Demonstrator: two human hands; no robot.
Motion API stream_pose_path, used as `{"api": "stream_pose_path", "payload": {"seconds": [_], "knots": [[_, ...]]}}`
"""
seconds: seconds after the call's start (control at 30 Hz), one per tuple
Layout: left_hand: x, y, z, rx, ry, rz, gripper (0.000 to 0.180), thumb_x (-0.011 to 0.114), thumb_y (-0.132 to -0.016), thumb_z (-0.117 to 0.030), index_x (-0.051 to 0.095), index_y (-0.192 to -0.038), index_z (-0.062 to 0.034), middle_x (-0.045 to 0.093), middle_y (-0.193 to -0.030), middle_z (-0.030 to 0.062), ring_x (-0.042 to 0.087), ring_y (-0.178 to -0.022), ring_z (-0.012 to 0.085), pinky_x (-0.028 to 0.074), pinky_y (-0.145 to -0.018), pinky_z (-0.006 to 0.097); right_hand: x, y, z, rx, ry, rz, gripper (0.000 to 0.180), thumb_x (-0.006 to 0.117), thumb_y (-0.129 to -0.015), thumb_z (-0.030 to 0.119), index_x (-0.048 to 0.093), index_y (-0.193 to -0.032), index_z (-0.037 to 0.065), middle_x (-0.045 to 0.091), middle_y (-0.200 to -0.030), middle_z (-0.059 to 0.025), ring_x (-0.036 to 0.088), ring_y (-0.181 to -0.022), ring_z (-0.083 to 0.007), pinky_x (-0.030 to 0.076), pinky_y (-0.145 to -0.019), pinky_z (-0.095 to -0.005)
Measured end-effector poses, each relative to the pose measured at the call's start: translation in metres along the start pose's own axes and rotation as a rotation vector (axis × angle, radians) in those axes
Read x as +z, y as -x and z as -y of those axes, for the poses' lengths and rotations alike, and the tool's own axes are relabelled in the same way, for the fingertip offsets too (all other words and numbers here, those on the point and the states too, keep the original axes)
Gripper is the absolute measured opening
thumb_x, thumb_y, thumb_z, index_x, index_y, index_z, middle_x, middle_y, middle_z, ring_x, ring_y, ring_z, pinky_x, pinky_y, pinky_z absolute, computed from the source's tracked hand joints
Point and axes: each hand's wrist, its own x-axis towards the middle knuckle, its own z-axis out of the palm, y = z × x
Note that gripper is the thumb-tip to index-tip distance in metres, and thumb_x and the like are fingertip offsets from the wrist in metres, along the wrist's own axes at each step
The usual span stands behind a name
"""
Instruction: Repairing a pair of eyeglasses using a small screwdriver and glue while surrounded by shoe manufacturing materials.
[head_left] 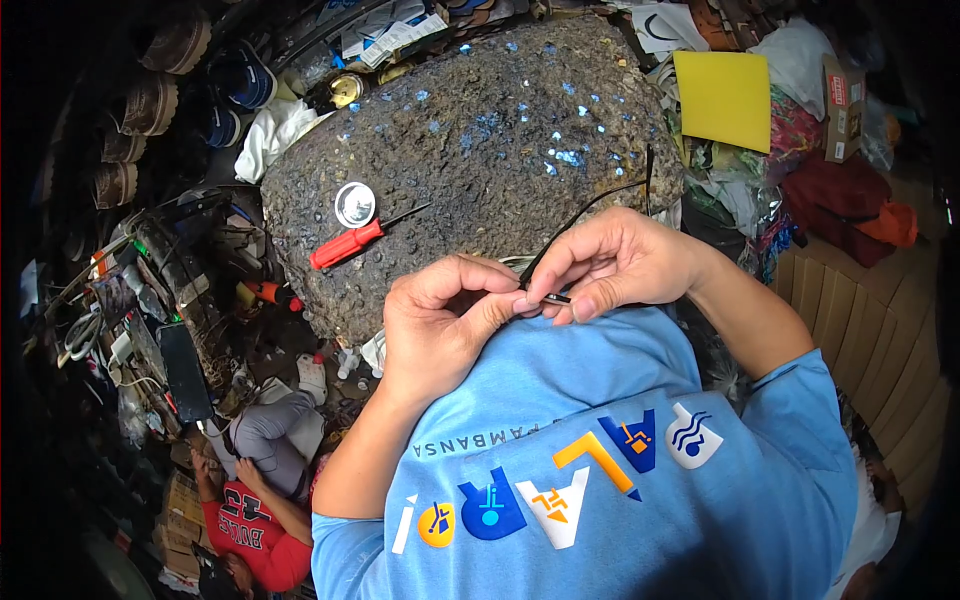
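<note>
Both my hands are closed on a pair of thin black-framed eyeglasses (588,208), just above the blue shirt over my lap. My left hand (440,310) pinches the near part of the frame between thumb and fingertips. From the other side, my right hand (625,265) grips a short dark piece of it, its fingertips meeting those of the left. One slim temple sticks out toward the upper right; my fingers hide much of the rest. A red-handled screwdriver (350,243) lies on the rough dark work block (420,150), beside a small round silvery lid (355,204).
Blue flecks dot the block's far side. A yellow sheet (722,100) and plastic bags lie at the right. Several shoes (150,104) line the upper left, above a cluttered rack with a dark phone (186,372). A person in a red shirt (255,530) sits at the lower left.
</note>
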Motion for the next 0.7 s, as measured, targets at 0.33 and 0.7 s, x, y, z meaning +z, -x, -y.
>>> {"api": "stream_pose_path", "payload": {"seconds": [0.33,0.7], "knots": [[0.0,0.0,0.0,-0.051,0.03,0.006,0.01,0.076,-0.079,0.0,0.066,-0.082,0.0011,0.071,-0.085,0.0106,0.067,-0.078,0.0142,0.053,-0.071,0.026,-0.004,-0.001,-0.007,0.033,-0.026,-0.018,0.033,0.066,-0.089,0.007,0.059,-0.12,-0.004,0.066,-0.114,-0.0104,0.064,-0.095,-0.012,0.053,-0.084,-0.0251],[0.019,-0.022,-0.027,0.065,0.317,-0.109,0.016,0.066,-0.087,0.005,0.063,-0.103,0.0038,0.062,-0.105,0.0108,0.065,-0.09,0.0159,0.055,-0.076,0.027,-0.004,-0.005,0.011,-0.196,-0.474,-0.045,0.036,0.058,-0.096,0.018,0.05,-0.127,0.002,0.064,-0.116,-0.0184,0.064,-0.106,-0.0255,0.055,-0.087,-0.0367]]}}
